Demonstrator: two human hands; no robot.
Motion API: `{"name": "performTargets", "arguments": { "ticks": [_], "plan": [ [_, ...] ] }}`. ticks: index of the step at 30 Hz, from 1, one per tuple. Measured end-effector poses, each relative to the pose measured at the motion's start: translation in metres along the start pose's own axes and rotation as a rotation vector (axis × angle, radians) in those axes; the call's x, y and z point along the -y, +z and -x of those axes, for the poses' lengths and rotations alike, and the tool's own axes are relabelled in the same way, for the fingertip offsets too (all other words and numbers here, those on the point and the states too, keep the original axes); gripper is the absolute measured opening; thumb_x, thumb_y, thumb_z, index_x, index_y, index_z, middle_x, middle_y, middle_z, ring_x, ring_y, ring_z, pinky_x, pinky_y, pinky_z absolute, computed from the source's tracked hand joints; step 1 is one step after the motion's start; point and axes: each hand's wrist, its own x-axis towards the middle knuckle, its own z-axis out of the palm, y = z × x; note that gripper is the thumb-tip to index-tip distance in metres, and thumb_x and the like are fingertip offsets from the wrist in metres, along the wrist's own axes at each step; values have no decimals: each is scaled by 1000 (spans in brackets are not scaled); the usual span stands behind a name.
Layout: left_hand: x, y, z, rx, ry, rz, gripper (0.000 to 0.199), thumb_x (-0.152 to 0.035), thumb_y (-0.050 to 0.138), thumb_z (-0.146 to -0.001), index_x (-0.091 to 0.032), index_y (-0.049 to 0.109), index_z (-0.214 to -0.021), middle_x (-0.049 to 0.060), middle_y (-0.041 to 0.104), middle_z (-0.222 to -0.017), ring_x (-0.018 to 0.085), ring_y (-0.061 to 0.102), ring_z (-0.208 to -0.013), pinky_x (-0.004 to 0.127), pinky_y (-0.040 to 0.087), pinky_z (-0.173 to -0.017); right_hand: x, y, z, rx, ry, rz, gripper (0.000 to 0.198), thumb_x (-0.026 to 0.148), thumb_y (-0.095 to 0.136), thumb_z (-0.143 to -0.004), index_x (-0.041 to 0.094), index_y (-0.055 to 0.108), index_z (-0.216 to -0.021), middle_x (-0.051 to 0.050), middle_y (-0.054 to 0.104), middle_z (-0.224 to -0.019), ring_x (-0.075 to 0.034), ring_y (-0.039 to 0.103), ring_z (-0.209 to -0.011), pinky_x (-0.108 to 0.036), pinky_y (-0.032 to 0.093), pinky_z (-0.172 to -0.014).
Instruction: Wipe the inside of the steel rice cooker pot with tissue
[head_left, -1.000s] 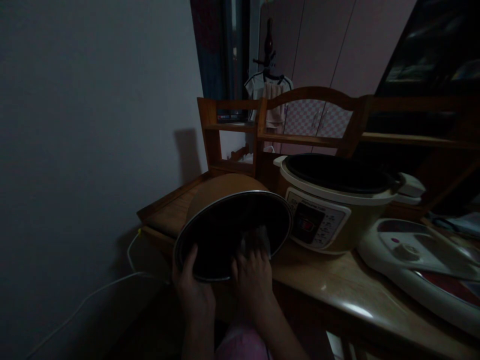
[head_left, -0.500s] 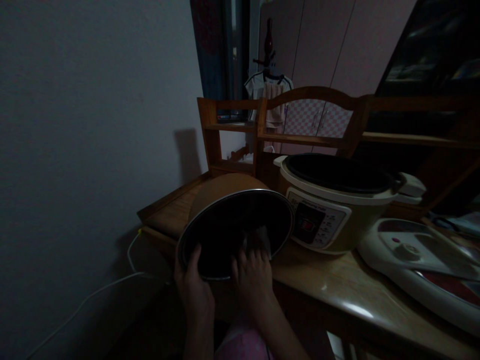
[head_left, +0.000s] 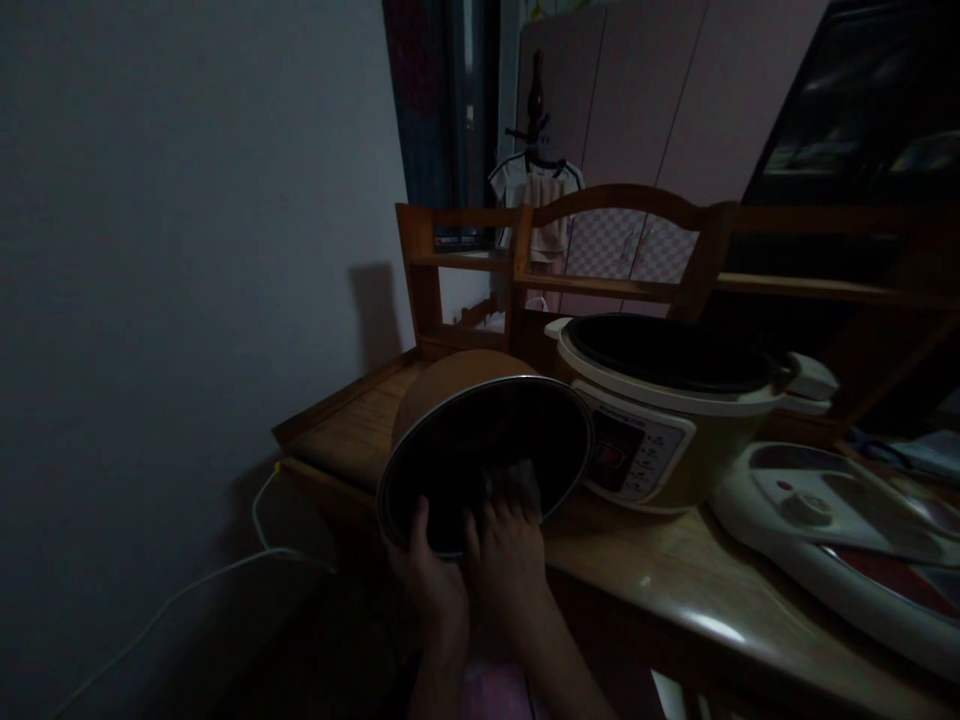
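A round inner pot [head_left: 469, 385], tan outside and dark inside, is tilted with its mouth toward me. My left hand [head_left: 435, 570] grips its lower left rim, thumb over the inside and the other fingers hidden beneath. Inside the mouth, my right hand [head_left: 510, 550] presses a greyish cloth [head_left: 521, 482] against the dark inner wall. Its fingers are bent over the cloth, whose exact kind is hard to make out in the dim light. Just right of the pot stands a cream and green electric cooker [head_left: 675, 420] without its lid on.
The cooker's lid [head_left: 817, 530] lies on the right of the wooden table [head_left: 630, 570]. Behind rises a wooden shelf rack [head_left: 615, 285]. A wall [head_left: 187, 250] borders the left, with a white cable [head_left: 195, 590] hanging beside the table corner.
My left hand has shifted right along the lower rim, and the pot has turned and moved slightly right. My right hand stays inside with the cloth.
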Motion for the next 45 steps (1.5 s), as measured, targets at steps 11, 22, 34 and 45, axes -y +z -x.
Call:
{"name": "performTargets", "arguments": {
  "ticks": [11,22,34,45],
  "plan": [
    [2,-2,3,-32,-160,117,47,-45,70,-77,-18,65,-115,9,67,-119,23,61,-113,41,45,-104,-2,18,6,-126,14,-71,30,21,39,-98,19,69,-101,-9,68,-104,-25,58,-103,-46,31,-104],
    [-27,-20,-12,-95,144,63,46,-39,69,-78,-19,63,-119,7,65,-121,26,60,-115,46,42,-106,36,39,3,-170,-153,-384,32,16,39,-97,20,62,-119,-5,65,-120,-17,55,-115,-36,29,-108],
    [-36,-16,-21,-38,166,-66,48,-37,72,-76,-19,64,-119,8,65,-123,27,58,-117,47,41,-106,42,36,1,-114,-134,-416,32,18,40,-98,23,60,-124,-4,63,-124,-18,54,-116,-37,33,-104],
    [-26,-12,-7,154,370,-196,53,-25,67,-81,-25,52,-132,6,44,-149,23,39,-137,38,28,-115,38,24,-6,-107,-12,-508,30,21,39,-102,24,68,-110,-1,71,-92,-14,65,-89,-28,45,-88]
  ]
}}
